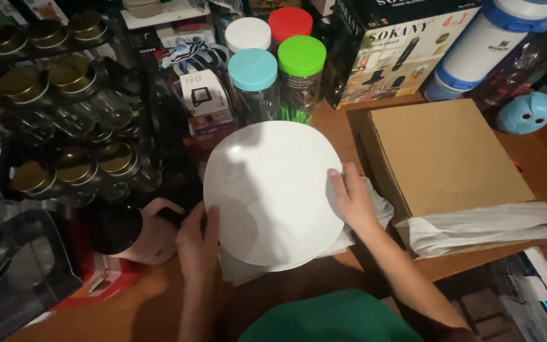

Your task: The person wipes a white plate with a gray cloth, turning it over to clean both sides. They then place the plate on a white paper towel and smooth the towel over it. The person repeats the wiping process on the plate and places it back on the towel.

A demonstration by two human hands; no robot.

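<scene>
2 hands on white plate (272,190) | left hand (197,237) fingers curled on rim | right hand (351,196) fingers flat, together

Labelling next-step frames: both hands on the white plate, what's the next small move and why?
Probably lift the white plate straight up. The left hand and right hand already grip opposite edges, it lies on loose white wrapping paper, and the jars behind and the cardboard box beside it leave little room sideways.

White rounded-square plate (272,190), plain and face-up, lies flat on crumpled white wrapping paper (375,209) on the wooden table, gripped at left and right edges.
</scene>
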